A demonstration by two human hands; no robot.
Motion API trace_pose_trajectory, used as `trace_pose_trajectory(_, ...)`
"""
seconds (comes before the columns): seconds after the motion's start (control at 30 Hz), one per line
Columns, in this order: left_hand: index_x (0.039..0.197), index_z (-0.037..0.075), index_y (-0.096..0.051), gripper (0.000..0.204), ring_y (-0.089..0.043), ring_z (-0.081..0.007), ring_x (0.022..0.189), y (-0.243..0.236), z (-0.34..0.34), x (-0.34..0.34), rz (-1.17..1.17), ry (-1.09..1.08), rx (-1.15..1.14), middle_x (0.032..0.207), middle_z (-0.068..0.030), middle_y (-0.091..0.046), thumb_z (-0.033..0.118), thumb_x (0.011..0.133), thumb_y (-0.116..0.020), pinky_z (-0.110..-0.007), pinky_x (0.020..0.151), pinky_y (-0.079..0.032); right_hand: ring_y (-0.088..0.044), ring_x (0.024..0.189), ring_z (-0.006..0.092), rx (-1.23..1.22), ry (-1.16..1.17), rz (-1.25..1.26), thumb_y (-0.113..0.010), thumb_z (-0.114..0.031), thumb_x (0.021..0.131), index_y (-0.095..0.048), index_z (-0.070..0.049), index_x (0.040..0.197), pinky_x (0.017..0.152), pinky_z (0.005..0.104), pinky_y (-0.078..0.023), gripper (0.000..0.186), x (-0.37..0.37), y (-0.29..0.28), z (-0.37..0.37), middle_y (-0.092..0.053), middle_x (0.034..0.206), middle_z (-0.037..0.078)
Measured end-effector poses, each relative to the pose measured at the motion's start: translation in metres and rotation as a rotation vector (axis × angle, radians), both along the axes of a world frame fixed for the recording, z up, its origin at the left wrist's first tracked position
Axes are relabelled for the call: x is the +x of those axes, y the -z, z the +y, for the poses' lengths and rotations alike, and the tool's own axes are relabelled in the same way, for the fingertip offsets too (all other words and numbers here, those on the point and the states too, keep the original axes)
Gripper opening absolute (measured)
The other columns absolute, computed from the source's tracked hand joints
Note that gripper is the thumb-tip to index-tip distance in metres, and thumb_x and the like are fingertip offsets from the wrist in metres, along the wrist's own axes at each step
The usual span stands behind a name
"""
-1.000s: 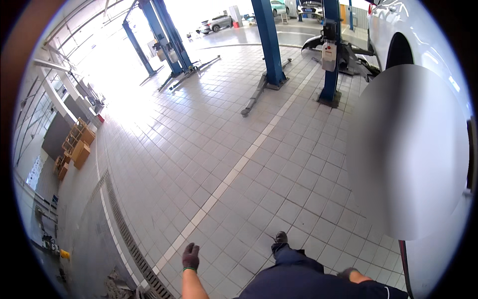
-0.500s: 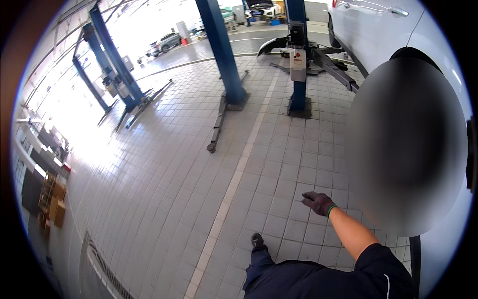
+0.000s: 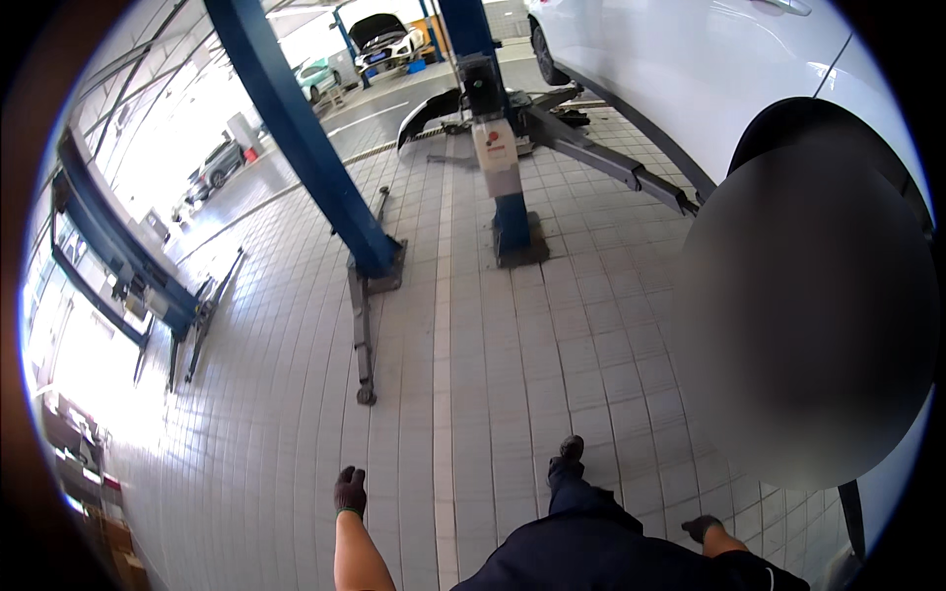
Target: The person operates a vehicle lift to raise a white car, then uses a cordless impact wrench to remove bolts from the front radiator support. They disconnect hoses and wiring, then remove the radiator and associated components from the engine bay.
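Head view: left hand point(image 3: 350, 491) in dark work glove, fingers loosely curled, grasping nothing, hanging over pale grey tiled workshop floor point(image 3: 296, 394), nearest to long grey steel lift arm point(image 3: 362, 335) lying flat ahead. Right hand point(image 3: 702, 527) in dark glove, low beside dark blue trouser leg point(image 3: 581, 522), finger state impossible to tell. Black shoe point(image 3: 570, 449) planted forward. Blue steel lift columns point(image 3: 296, 138) beyond; white car body point(image 3: 709, 79) raised at right.
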State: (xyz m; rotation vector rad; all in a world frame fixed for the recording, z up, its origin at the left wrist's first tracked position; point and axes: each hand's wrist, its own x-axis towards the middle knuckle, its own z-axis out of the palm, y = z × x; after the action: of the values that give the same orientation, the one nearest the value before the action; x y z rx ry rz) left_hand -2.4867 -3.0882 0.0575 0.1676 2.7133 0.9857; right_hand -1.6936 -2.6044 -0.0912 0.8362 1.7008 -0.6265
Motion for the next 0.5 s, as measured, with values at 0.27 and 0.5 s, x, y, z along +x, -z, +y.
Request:
trace_pose_trajectory(0.27,0.155,-0.001,-0.055,0.081,-0.055,-0.0408,0.147,0.058,0.339,-0.164,-0.135,0.384,-0.196,0.157,-0.0261,-0.058,0.055,0.098,-0.071,-0.047,0.121,-0.044,-0.056,0.145,0.0374,0.086,0.161,0.345,-0.044,-0.042,0.112,-0.056,-0.022,0.158,0.122,0.0493,-0.045,0.052,-0.267,0.013,0.231,-0.056,0.163,0.012)
trace_pose_trajectory(0.5,0.163,-0.002,-0.042,0.090,-0.048,-0.0411,0.152,0.072,0.606,-0.216,-0.339,0.208,-0.081,0.164,-0.0276,-0.051,0.054,0.099,-0.072,-0.046,0.124,-0.040,-0.068,0.131,0.0367,0.401,0.937,1.134,-0.067,-0.052,0.101,-0.067,-0.007,0.145,0.113,0.0431,-0.051,0.063,-0.433,-0.197,0.479,-0.072,0.142,0.019)
